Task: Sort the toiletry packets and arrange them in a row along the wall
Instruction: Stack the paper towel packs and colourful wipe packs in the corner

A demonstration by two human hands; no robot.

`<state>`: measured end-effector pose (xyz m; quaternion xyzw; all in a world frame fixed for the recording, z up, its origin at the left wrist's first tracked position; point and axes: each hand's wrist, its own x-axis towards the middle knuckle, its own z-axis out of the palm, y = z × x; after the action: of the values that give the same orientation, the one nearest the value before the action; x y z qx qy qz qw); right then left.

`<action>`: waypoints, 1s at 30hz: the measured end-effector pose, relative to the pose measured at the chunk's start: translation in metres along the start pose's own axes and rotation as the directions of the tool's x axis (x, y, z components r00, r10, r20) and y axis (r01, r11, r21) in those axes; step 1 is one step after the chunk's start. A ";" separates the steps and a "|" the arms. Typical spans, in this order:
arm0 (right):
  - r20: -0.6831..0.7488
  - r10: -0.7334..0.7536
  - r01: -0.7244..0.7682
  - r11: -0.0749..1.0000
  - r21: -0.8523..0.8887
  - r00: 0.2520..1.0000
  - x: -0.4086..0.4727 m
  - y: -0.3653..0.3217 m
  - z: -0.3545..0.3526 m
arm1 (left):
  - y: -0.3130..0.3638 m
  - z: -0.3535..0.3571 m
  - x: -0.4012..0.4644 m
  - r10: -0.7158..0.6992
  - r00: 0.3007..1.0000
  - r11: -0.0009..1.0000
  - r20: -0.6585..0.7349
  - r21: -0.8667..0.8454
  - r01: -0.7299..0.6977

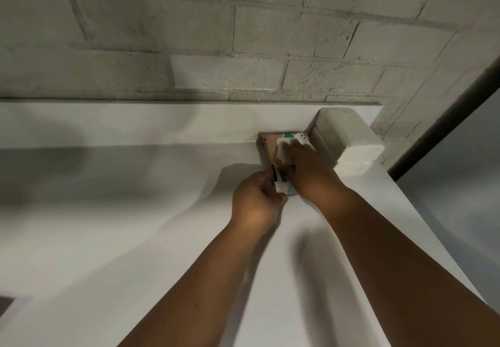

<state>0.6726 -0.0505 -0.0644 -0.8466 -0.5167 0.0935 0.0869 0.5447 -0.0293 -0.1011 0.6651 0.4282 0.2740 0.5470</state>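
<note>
A pile of flat toiletry packets (270, 143), pink-brown with white, green and yellow print, lies on the white counter against the low back ledge. My right hand (308, 168) rests flat on top of the pile, its fingers reaching toward the wall. My left hand (254, 197) pinches a small white packet (281, 184) with black print at the pile's near edge. Much of the pile is hidden under my right hand.
The white counter (135, 225) runs left and toward me, with a raised white ledge (162, 122) under a grey block wall (243, 35). A rounded white block (343, 130) stands just right of the packets. A dark frame (446, 114) bounds the right side.
</note>
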 end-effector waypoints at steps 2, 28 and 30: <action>-0.006 0.001 -0.001 1.000 -0.027 1.000 -0.002 -0.002 0.000 | 0.003 -0.001 0.000 -0.003 1.000 1.000 0.018 0.016 0.002; -0.079 -0.325 0.335 0.908 0.252 0.942 -0.079 -0.267 0.032 | -0.007 -0.317 -0.087 0.040 0.937 0.986 -0.346 0.168 0.020; -0.058 -0.339 0.342 0.904 0.254 0.939 -0.080 -0.300 0.038 | -0.011 -0.357 -0.089 0.040 0.933 0.976 -0.359 0.214 0.041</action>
<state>0.3701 0.0156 -0.0228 -0.7250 -0.6392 0.1386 0.2156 0.2017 0.0701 -0.0124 0.6591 0.5490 0.3428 0.3830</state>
